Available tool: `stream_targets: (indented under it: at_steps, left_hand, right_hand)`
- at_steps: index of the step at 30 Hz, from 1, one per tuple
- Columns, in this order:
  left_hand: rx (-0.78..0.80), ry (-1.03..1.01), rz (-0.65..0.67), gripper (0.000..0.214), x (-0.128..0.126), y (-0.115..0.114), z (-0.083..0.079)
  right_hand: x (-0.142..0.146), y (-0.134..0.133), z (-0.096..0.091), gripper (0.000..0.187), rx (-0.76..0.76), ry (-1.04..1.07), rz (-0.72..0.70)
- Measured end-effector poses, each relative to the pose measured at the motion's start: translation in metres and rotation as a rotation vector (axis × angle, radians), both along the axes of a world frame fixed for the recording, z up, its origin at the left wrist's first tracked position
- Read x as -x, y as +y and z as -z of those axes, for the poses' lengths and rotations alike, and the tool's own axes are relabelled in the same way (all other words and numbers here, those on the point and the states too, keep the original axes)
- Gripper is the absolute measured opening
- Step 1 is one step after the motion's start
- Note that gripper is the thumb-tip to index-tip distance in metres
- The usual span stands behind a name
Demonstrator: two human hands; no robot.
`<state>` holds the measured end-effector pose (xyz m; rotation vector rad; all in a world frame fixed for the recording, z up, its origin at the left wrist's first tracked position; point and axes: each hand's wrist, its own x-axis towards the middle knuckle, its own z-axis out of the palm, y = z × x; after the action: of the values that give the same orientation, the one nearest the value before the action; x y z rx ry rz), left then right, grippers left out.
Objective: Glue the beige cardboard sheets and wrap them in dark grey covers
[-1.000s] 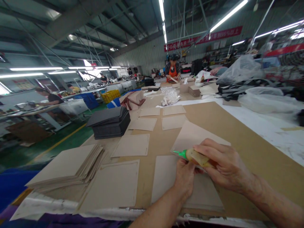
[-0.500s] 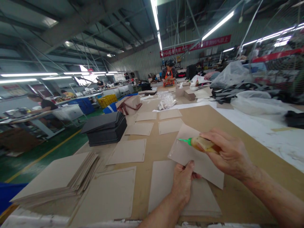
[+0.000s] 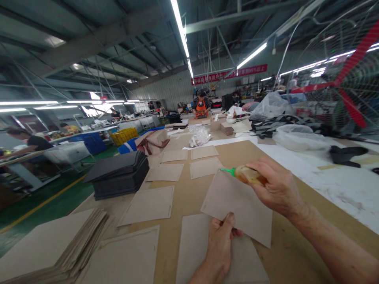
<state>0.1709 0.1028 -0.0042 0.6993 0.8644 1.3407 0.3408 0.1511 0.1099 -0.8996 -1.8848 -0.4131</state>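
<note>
My left hand (image 3: 220, 246) pinches the near edge of a beige cardboard sheet (image 3: 237, 205), thumb on top, and holds it raised at a tilt. In my right hand (image 3: 276, 185) is a squeeze glue bottle (image 3: 247, 174) of amber liquid, lying nearly level. Its green nozzle (image 3: 227, 170) points left, with the tip at the sheet's far left corner. Beneath the held sheet lie more beige sheets (image 3: 192, 244), partly covered by my left hand and wrist. Other sheets rest in two rows, among them one at the front (image 3: 130, 256) with a glue-like line along its edges.
A stack of beige sheets (image 3: 44, 240) stands at the front left, with a dark grey stack (image 3: 118, 173) behind it. Clear plastic (image 3: 199, 136) lies farther back. A large fan (image 3: 337, 85) is at the right. Another person (image 3: 201, 104) works at the table's far end.
The nozzle has moved from just inside the sheet's left edge to its far left corner. My view has turned to the right, bringing the fan further in. Both hands keep their hold.
</note>
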Motion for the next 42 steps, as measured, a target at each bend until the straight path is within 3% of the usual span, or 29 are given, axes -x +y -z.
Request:
stream_targets:
  at_steps: [8, 16, 25, 34, 42]
  left_hand:
    - [0.036, 0.037, -0.044, 0.044, 0.0, 0.001, 0.006]
    - [0.049, 0.016, -0.042, 0.044, 0.0, 0.0, 0.002]
    - [0.044, -0.006, -0.054, 0.042, 0.001, 0.002, 0.001]
    - [0.058, -0.058, -0.059, 0.04, 0.003, 0.003, -0.006]
    - [0.104, -0.095, -0.095, 0.046, 0.006, 0.006, -0.004]
  right_hand:
    - [-0.002, 0.001, -0.004, 0.027, -0.006, 0.017, 0.01]
    - [-0.002, 0.002, -0.009, 0.025, -0.02, 0.009, 0.006]
    - [-0.018, -0.003, -0.012, 0.023, 0.086, -0.11, 0.044]
    - [-0.057, -0.016, 0.002, 0.014, 0.149, -0.092, 0.115]
    - [-0.087, -0.032, 0.021, 0.018, 0.192, -0.046, 0.179]
